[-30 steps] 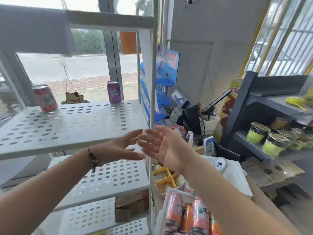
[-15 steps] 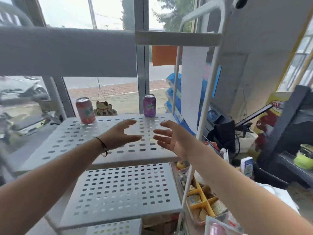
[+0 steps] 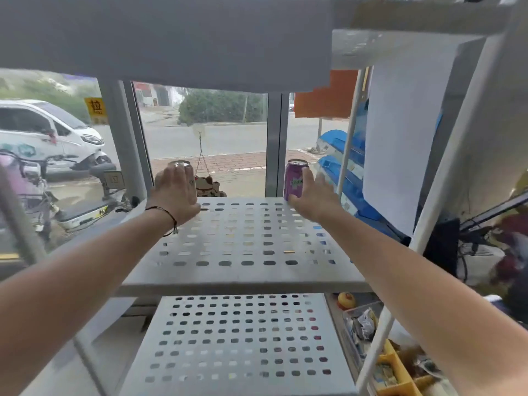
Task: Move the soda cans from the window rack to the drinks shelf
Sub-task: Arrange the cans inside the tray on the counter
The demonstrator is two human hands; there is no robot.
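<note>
Two soda cans stand at the back edge of the window rack's perforated white shelf [image 3: 243,247]. My left hand [image 3: 174,195] covers the pink can [image 3: 190,180] from the front with its fingers round it; only the can's top and right side show. The purple can [image 3: 294,178] stands to the right. My right hand [image 3: 314,198] holds it from its right side, with the thumb at the can's base. The drinks shelf is out of view.
An upper shelf [image 3: 171,38] hangs low over the cans. A white rack post [image 3: 445,178] slants down the right side. A cat figure [image 3: 207,185] hangs at the window between the cans. Lower perforated shelf [image 3: 237,338] lies below; a yellow tray of small goods [image 3: 400,370] sits at bottom right.
Both hands have reached forward across the shelf from its front part to the cans, and now close on them. The view has swung left and closer to the rack.
</note>
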